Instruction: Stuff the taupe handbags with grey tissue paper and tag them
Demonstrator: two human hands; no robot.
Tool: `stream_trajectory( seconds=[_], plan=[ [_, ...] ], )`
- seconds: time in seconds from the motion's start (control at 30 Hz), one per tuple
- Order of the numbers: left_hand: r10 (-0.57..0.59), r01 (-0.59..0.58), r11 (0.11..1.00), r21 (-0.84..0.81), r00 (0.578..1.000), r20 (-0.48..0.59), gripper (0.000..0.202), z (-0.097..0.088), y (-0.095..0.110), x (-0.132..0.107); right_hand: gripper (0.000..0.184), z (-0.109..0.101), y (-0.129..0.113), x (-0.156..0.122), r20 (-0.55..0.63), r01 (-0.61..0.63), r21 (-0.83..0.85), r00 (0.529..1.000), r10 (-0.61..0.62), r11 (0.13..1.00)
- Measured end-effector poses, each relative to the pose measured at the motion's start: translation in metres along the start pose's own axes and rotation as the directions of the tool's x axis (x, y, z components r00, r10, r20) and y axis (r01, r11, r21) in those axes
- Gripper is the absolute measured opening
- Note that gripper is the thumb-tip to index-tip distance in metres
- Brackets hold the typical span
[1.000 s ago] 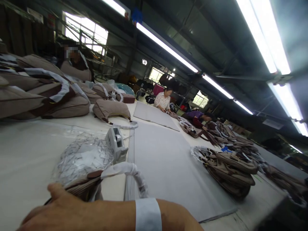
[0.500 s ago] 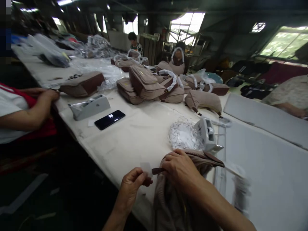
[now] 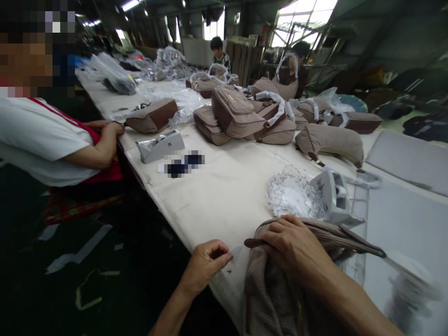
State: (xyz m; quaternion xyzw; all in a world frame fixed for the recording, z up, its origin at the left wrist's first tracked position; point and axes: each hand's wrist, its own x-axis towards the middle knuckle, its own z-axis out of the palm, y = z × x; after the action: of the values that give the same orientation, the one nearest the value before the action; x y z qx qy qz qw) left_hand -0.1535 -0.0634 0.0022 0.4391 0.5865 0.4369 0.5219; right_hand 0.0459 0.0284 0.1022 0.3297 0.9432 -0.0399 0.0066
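Note:
A taupe ribbed bag [image 3: 269, 289] hangs over the near edge of the long white table [image 3: 224, 191]. My right hand [image 3: 294, 245] grips the bag's top edge by a dark brown strap. My left hand [image 3: 206, 263] is closed in a pinch on a small pale piece of tape or paper [image 3: 236, 254], just left of the bag. The bag's wrapped handle [image 3: 402, 266] trails off to the right, blurred.
A white tape dispenser [image 3: 332, 196] and a crinkled plastic-wrapped bundle [image 3: 290, 193] sit just beyond the bag. A second dispenser [image 3: 159, 145] and a dark flat object [image 3: 184, 164] lie left. Piled taupe bags [image 3: 245, 116] fill the far table. A seated person in white [image 3: 45, 140] is at left; others work farther back.
The view swung from the right end of the table to the left and down. My left hand came into view pinching the small pale piece, and has dropped slightly beside the bag.

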Motion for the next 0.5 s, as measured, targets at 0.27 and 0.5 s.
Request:
stream_trajectory(
  seconds=[0.27, 0.5],
  plan=[
    [0.024, -0.015, 0.968, -0.251, 0.999, 0.034, 0.02, 0.011, 0.019, 0.006, 0.009, -0.003, -0.004, 0.003, 0.09, -0.036, 0.062, 0.996, 0.031, 0.997],
    [-0.167, 0.149, 0.918, -0.366, 0.986, -0.017, 0.022, 0.015, 0.009, 0.006, 0.008, -0.005, -0.001, 0.0, 0.107, -0.056, 0.078, 0.993, 0.047, 0.995]
  ],
)
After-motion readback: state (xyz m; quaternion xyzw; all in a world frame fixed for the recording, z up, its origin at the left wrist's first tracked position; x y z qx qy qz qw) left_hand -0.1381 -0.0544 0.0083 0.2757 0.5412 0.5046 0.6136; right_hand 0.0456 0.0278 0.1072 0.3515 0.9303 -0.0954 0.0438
